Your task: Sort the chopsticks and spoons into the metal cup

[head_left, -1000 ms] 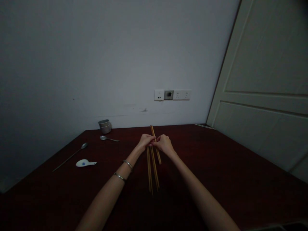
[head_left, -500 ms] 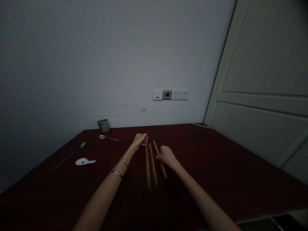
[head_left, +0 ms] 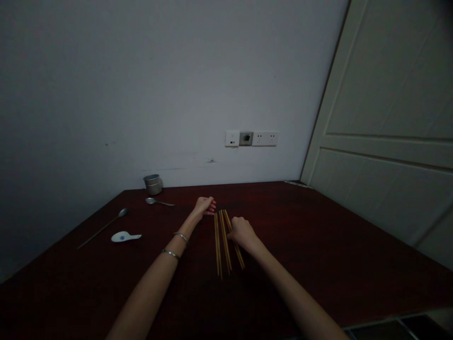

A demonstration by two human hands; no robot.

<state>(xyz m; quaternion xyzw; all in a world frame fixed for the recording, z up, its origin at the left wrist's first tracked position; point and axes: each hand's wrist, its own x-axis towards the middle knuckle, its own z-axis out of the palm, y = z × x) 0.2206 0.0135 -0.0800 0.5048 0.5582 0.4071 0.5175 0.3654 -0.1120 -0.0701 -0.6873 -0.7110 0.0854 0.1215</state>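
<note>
Evidently slim and straight, the yellowish-brown chopsticks [head_left: 225,243] lie in three pairs in the middle of the dark red table [head_left: 300,245], their far ends close together and their near ends fanned out. The left pair [head_left: 218,245] reaches nearest the person; the right pair [head_left: 239,255] slants most. Surfaces look plain, though dim light hides any finer marking.

The right hand [head_left: 243,232] pinches the right pair between thumb and curled fingers. The left hand [head_left: 205,206] sits just beside the left pair's far end, fingers loosely curled; whether they touch it, I cannot tell. Two bracelets [head_left: 171,254] circle the left forearm.

Farther left lie a white spoon [head_left: 123,236] with a blue mark, a long-handled spoon [head_left: 102,229] and a short metal spoon [head_left: 161,202]. Behind them, a metal cup [head_left: 153,184] stands upright near the wall [head_left: 177,85], which carries a row of sockets [head_left: 260,138].
</note>
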